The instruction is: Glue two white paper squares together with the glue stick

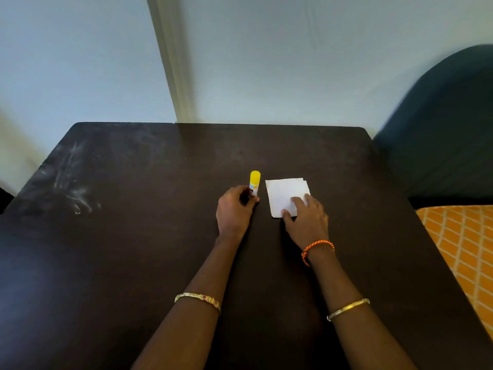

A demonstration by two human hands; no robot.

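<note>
- A dark brown wooden table (133, 236) with pale smudges fills the lower two thirds of the frame, pushed against a light grey-blue wall (266, 62)
- Near the middle of the frame a glue stick with a yellow cap and white body (254, 182) stands upright on the table, cap on
- The left hand (234, 209) sits just left of and below the glue stick, fingers curled around its lower body, thumb tip at its base; the hand is closed on the stick
- Just right of the glue stick, apart from it, lie two white paper squares (284, 193), one stacked on the other and slightly askew, so a corner of the lower sheet peeks out at the upper right
- The right hand (306, 220) rests on the lower right part of the paper squares, fingers spread and flat, pressing down without gripping
- A twisted orange thread bracelet (317, 248) circles the right wrist
- A gold bangle (348, 308) sits further down the right forearm, and a gold bangle with reddish detail (198, 300) on the left forearm
- At the right edge of the frame stands a dark teal rounded chair back (448, 124)
- Below it lies an orange fabric with a pale diamond lattice (464, 249)
</note>
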